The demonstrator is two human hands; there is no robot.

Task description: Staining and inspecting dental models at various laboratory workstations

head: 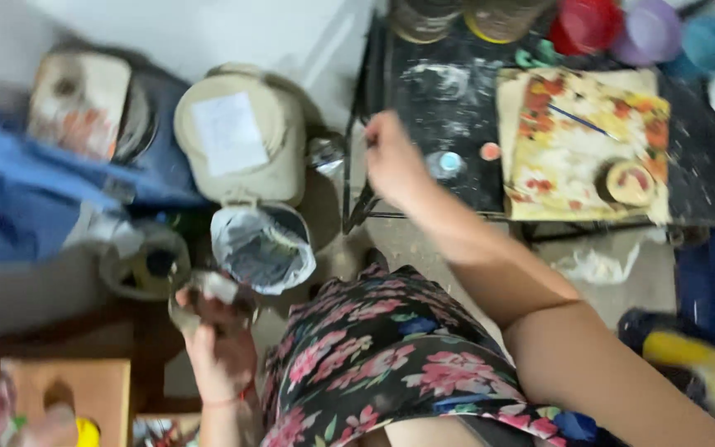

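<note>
Item in hand: one small, blurred, pale crumpled object (208, 291), gripped in the closed fingers of the left hand (218, 335) directly beside the one open waste bin (262, 246) with its grey liner, low by the floral-clothed lap, apparently kept close to the bin's mouth. The right hand (392, 161) reaches over the near edge of the one black work table (448, 116), fingers curled; whether it holds anything cannot be told. Surroundings: one painted floral panel (581, 145) lying flat on the table, one thin brush (579, 121) resting across it, one round tape roll (629, 182), one cream lidded bucket (242, 132) behind the bin.
</note>
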